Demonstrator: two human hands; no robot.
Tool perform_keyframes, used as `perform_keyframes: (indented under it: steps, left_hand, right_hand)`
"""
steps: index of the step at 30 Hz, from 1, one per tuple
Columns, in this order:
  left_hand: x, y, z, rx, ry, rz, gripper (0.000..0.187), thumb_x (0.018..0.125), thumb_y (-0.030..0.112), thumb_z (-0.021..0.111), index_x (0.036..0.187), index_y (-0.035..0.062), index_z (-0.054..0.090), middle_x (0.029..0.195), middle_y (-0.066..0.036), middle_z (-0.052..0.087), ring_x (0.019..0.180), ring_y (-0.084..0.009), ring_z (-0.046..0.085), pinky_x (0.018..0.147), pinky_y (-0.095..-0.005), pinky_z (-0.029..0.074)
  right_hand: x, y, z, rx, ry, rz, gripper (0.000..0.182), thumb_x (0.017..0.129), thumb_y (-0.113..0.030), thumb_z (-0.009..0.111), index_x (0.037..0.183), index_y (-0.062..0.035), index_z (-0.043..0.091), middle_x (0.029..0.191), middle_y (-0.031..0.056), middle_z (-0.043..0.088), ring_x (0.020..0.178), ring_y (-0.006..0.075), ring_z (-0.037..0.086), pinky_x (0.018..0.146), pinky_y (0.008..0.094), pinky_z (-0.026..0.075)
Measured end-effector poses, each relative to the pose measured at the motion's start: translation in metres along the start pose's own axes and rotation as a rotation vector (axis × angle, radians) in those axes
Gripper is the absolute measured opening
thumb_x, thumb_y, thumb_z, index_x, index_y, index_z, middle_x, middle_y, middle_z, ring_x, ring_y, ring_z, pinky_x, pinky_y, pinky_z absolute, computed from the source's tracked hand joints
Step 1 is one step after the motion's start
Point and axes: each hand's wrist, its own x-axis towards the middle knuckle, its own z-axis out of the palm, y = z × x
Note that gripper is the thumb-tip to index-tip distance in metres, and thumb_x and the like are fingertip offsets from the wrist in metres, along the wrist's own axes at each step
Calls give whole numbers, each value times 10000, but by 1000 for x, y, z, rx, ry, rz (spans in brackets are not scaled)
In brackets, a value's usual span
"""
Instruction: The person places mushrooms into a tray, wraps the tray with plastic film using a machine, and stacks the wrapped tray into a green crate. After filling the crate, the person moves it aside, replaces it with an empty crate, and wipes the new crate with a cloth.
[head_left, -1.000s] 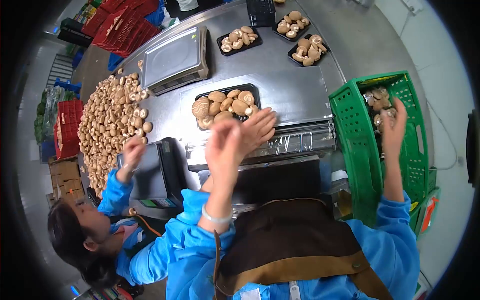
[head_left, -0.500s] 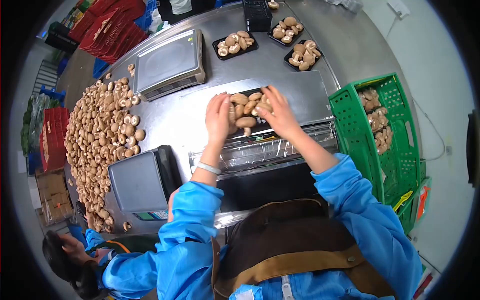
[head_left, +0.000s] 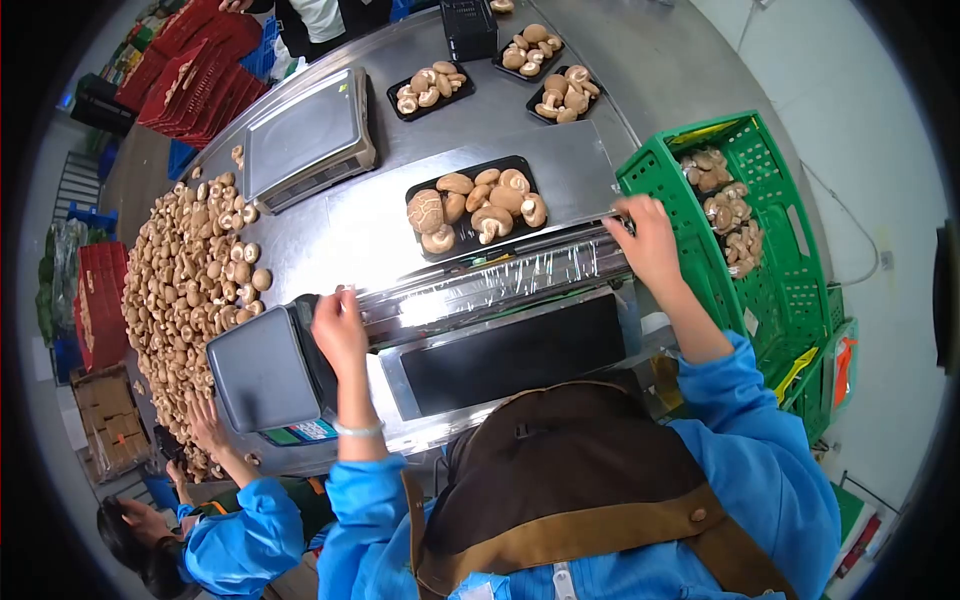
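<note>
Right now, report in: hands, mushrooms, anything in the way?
Left hand by the plastic film's left end, right hand by its right; any grip unclear. Shiitake mushrooms in black tray, untouched. Nothing seen lying over them.

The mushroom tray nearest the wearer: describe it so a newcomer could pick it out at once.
Start at the metal table. Just beyond the shiny clear film lies a black mushroom tray. It lies apart from three trays farther back, and a cracked-patterned cap marks its left end.

Left hand (head_left: 340, 328) and right hand (head_left: 650, 248) flank clear film (head_left: 500, 286)
</note>
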Motion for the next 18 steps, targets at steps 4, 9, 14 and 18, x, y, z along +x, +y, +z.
perform_keyframes:
  steps: [4,9,14,18]
  left_hand:
    - [-62,18,36,437,28,320,248,758,285,748,746,47,675,772,-131,601,789,-306,541,710,-450,403]
    - [-26,19,36,-236,-504,-38,243,886,219,602,723,41,579,668,-58,530,617,-231,488,601,-327,365]
    - [17,69,-49,-1073,-953,-148,264,900,251,587,725,84,481,635,-14,471,569,-138,424,556,-269,325]
    - [70,119,-26,-1479,-695,29,146,985,192,473,942,56,508,1181,-222,596,1156,-330,552,1061,-440,368]
  right_hand:
    - [-39,-11,23,-302,-32,-35,282,787,-319,707,701,-52,670,789,77,580,842,261,540,734,398,374]
    - [-25,4,30,458,-397,156,225,892,-223,606,771,-33,612,690,15,541,682,139,511,643,300,382]
    - [4,-12,-47,1478,-625,253,222,965,-231,515,903,-19,536,691,41,539,618,113,465,586,233,374]
    - [77,-74,-34,1671,-73,64,175,988,-165,458,946,-11,529,972,168,644,904,252,606,816,364,480]
